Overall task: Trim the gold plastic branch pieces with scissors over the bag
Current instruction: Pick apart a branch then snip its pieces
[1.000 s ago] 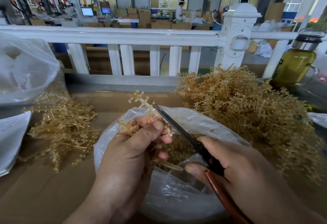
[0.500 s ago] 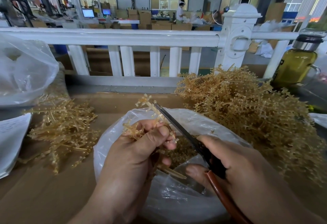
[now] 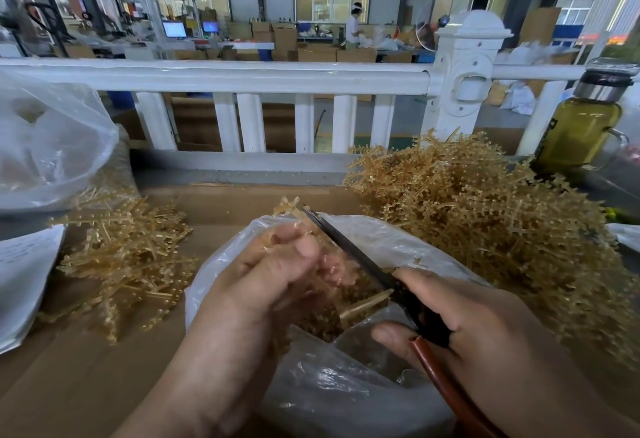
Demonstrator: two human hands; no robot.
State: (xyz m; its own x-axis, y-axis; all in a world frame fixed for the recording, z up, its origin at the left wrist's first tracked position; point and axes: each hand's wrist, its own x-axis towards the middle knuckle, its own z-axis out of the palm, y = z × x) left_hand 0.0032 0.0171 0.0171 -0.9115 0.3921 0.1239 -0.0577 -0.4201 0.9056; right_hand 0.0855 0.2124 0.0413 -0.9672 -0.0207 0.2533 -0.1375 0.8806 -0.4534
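My left hand (image 3: 263, 285) grips a gold plastic branch piece (image 3: 285, 207) over the open clear plastic bag (image 3: 381, 243); the branch tip sticks up past my fingers, which look blurred. My right hand (image 3: 464, 326) holds black scissors (image 3: 349, 250) with a brown handle, their blades pointing up and left against the branch near its tip. Gold trimmings (image 3: 322, 320) lie inside the bag, and a cut stem piece (image 3: 367, 306) shows below the blades.
A big heap of gold branches (image 3: 485, 229) lies at the right, a smaller flatter pile (image 3: 128, 257) at the left. A second clear bag (image 3: 48, 146) sits far left, white paper (image 3: 24, 275) below it. A bottle of yellow liquid (image 3: 585, 126) stands by the white railing (image 3: 242, 77).
The branch tip now sticks out less past my left fingers, which have blurred with motion. The scissors hold nearly the same line. A stem piece now shows below the blades.
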